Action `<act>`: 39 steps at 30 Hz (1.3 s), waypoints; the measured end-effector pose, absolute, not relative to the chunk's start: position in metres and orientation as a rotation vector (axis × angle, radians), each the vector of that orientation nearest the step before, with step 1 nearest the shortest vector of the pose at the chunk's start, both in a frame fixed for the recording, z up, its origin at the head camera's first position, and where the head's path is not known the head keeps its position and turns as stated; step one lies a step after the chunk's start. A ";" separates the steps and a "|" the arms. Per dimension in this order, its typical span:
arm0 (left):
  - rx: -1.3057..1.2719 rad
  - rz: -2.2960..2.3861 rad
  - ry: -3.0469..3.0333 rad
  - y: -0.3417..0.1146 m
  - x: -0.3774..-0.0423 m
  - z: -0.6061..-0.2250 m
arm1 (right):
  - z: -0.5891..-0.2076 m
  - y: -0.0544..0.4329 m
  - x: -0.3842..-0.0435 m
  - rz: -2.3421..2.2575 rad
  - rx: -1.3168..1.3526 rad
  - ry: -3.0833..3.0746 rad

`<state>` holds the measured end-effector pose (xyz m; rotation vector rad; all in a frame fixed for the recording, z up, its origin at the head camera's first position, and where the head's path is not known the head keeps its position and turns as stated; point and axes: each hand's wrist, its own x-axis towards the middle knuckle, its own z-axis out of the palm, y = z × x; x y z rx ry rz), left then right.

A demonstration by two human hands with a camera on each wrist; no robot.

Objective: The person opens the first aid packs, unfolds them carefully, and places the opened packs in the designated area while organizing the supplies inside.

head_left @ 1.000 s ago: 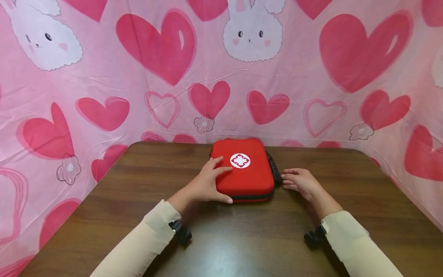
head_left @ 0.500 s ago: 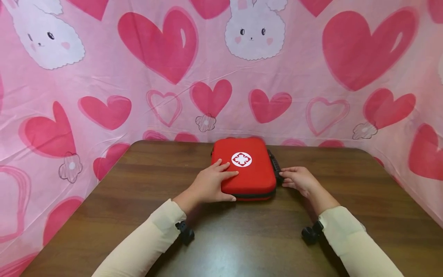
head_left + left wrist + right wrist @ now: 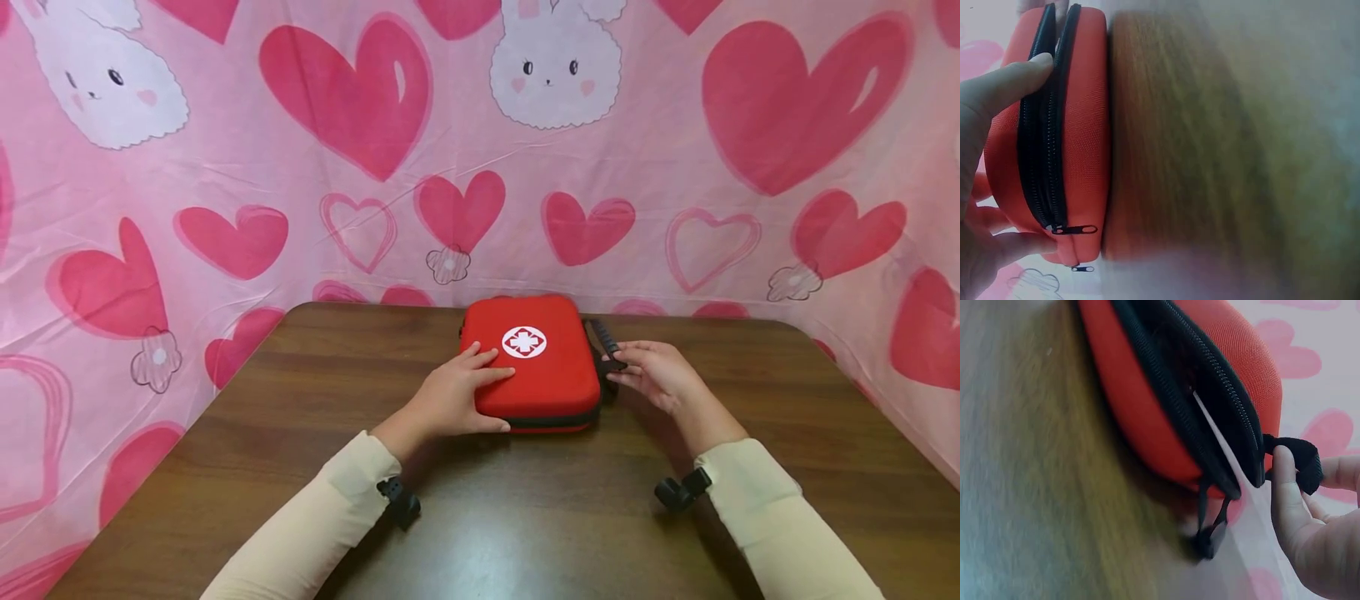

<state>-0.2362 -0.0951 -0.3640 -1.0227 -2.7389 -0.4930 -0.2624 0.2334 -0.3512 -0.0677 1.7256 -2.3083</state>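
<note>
A red first-aid case (image 3: 536,387) with a white cross emblem lies flat near the table's back edge. In the left wrist view its black zipper (image 3: 1041,156) is parted along the front, with a zipper pull (image 3: 1082,230) at the left corner. My left hand (image 3: 450,396) rests spread on the case's left front corner, thumb against the zipper edge. On the right side, my right hand (image 3: 660,375) pinches the lid's black strap handle (image 3: 1308,464) between thumb and fingers. A wide gap shows there between lid and base. The lower strap handle (image 3: 1210,540) hangs free.
The brown wooden table (image 3: 480,517) extends around the case. Behind it hangs a pink cloth (image 3: 517,225) printed with hearts and rabbits. Black wrist cameras (image 3: 682,490) sit below both hands.
My right hand has come in to the case's right side, taken the upper strap handle and raised it slightly. My left hand has slid a little farther onto the lid.
</note>
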 end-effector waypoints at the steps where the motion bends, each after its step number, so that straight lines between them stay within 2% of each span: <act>1: -1.013 -0.491 -2.747 -0.095 -0.235 -0.363 | -0.349 0.232 -0.262 -2.317 -0.075 1.719; 18: -0.837 -0.029 -2.672 -0.081 -0.224 -0.339 | -0.329 0.219 -0.254 -2.424 -0.170 1.610; 27: -0.876 -0.183 -2.635 -0.093 -0.223 -0.338 | -0.333 0.206 -0.249 -2.248 -0.313 1.784; 39: -0.829 -0.527 -2.534 -0.115 -0.221 -0.346 | -0.346 0.210 -0.247 -1.876 -0.224 2.219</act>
